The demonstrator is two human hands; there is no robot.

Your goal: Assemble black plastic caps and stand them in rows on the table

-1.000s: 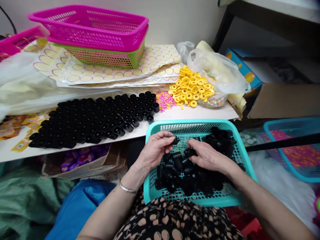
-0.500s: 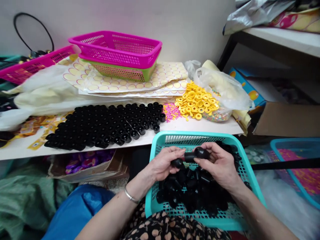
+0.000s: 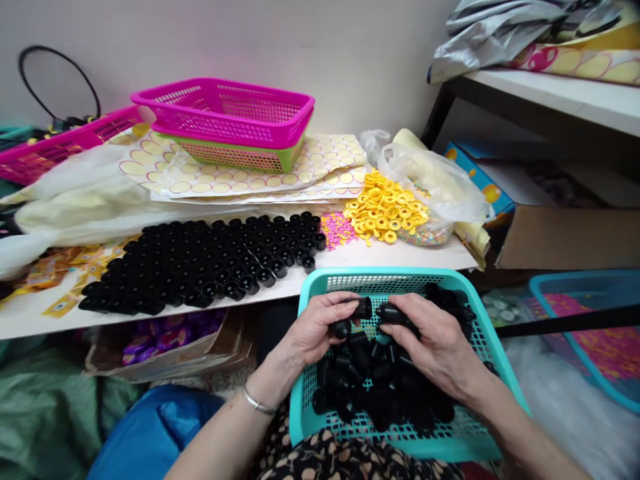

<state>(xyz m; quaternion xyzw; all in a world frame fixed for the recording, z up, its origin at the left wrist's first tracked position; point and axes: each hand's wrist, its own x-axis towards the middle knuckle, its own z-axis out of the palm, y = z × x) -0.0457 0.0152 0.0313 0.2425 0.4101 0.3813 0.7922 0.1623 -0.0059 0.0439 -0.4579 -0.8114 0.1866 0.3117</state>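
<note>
Over a turquoise basket (image 3: 390, 273), my left hand (image 3: 311, 328) pinches a short black plastic cylinder (image 3: 364, 307) between thumb and fingertips. A second, rounded black piece (image 3: 341, 329) sits lower against its curled fingers. My right hand (image 3: 436, 341) grips a black plastic piece with a stepped end (image 3: 391, 313), pointing left at the cylinder. A small gap separates the two parts. Below the hands, many loose black plastic pieces (image 3: 385, 393) fill the basket, which rests at my lap.
Rows of black caps (image 3: 200, 260) stand on the white shelf (image 3: 440, 257). Behind them are yellow rings (image 3: 385, 207), pink bits (image 3: 337, 230) and stacked magenta and green baskets (image 3: 225, 113). A cardboard box (image 3: 570, 240) sits at right; a blue tub (image 3: 590, 333) stands below.
The black pieces, touching end to end earlier, are now apart. My right hand's piece has turned so its narrower end faces left. The view has shifted slightly.
</note>
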